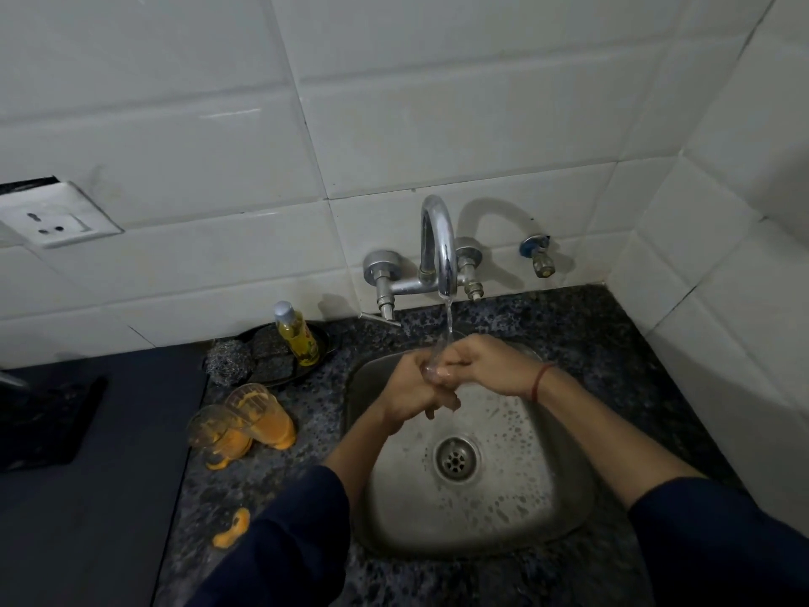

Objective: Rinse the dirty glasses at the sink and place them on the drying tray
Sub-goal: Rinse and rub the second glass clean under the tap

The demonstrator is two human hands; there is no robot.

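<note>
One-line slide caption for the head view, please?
Both hands hold a clear glass under the running tap; two orange-stained glasses wait.

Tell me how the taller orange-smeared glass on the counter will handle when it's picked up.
The taller glass looks coated in wet orange residue, so it is probably slippery, more so for wet hands under the tap. It is likely fragile. It touches the shorter glass, so lifting may jostle that.

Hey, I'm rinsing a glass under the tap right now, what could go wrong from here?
1. The clear glass is wet and gripped by both the left hand and right hand; it could slip into the steel sink.
2. The two dirty glasses stand close to the sink's edge, near your left sleeve, which might knock them.
3. Orange spills on the counter could smear your sleeve.
</note>
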